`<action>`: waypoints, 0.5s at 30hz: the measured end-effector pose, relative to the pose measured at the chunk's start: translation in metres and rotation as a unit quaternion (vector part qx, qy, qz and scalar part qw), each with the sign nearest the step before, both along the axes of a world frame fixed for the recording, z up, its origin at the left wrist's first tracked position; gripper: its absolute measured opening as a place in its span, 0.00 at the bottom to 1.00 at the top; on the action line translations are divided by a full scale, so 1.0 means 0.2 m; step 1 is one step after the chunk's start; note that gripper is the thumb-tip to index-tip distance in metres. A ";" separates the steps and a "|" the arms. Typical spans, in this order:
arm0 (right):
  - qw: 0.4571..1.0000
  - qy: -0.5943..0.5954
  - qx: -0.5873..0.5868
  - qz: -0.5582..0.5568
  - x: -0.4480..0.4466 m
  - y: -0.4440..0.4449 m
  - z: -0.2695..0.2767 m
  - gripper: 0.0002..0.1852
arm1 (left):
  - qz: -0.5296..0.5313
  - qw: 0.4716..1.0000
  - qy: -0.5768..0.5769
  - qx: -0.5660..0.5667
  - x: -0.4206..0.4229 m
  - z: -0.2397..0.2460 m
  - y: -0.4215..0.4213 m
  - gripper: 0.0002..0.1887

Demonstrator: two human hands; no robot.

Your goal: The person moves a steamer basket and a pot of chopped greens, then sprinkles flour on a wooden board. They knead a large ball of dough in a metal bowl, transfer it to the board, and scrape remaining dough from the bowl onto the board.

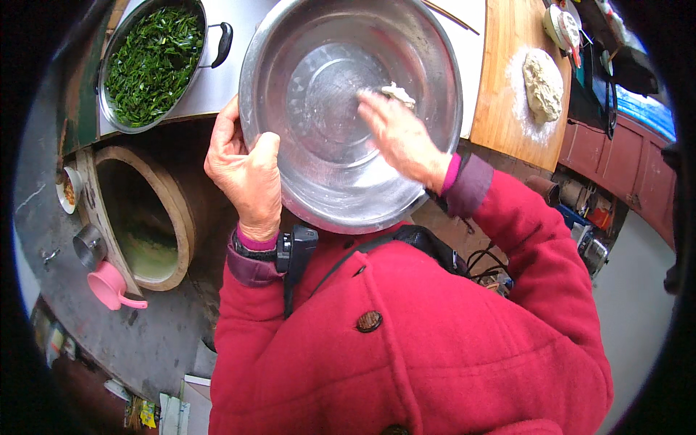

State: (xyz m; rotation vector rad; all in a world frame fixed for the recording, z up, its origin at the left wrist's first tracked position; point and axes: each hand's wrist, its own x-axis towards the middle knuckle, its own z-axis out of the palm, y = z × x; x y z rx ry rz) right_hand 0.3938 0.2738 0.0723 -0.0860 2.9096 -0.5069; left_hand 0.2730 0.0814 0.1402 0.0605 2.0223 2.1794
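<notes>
My left hand grips the left rim of a large metal basin, thumb at the rim and fingers around the outside. Inside the basin, my right hand is slightly blurred, its fingers stretched over the bottom beside a small scrap of dough. Whether the fingertips touch the scrap or the metal I cannot tell. A whitish film marks the basin's inner wall. To the right, a lump of dough lies on a floured wooden board.
A two-handled metal pan of chopped greens stands upper left on the white table. Below are a large round-mouthed vat, a metal cup and a pink plastic dipper. A bowl sits beyond the board, upper right.
</notes>
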 end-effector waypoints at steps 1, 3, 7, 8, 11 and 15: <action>0.996 -0.057 -0.045 0.043 0.03 -0.03 0.01 0.32 | 0.001 1.000 -0.004 0.000 0.00 0.00 0.00 0.25; 0.978 -0.122 -0.133 0.100 0.09 -0.05 0.03 0.33 | 0.005 1.000 -0.010 0.005 0.01 0.00 0.01 0.25; 0.996 -0.047 -0.078 0.023 0.12 -0.04 -0.01 0.32 | 0.010 1.000 -0.013 0.024 0.02 0.00 0.01 0.25; 0.996 -0.045 -0.074 -0.007 0.11 -0.04 -0.03 0.32 | 0.011 0.999 -0.013 0.029 0.02 0.00 0.01 0.25; 0.989 -0.089 -0.114 -0.011 0.10 -0.04 -0.03 0.32 | 0.013 1.000 0.004 0.011 0.03 0.00 0.01 0.25; 0.980 -0.082 -0.170 0.067 0.08 -0.05 0.00 0.30 | 0.017 0.999 -0.006 0.027 0.03 -0.01 0.01 0.25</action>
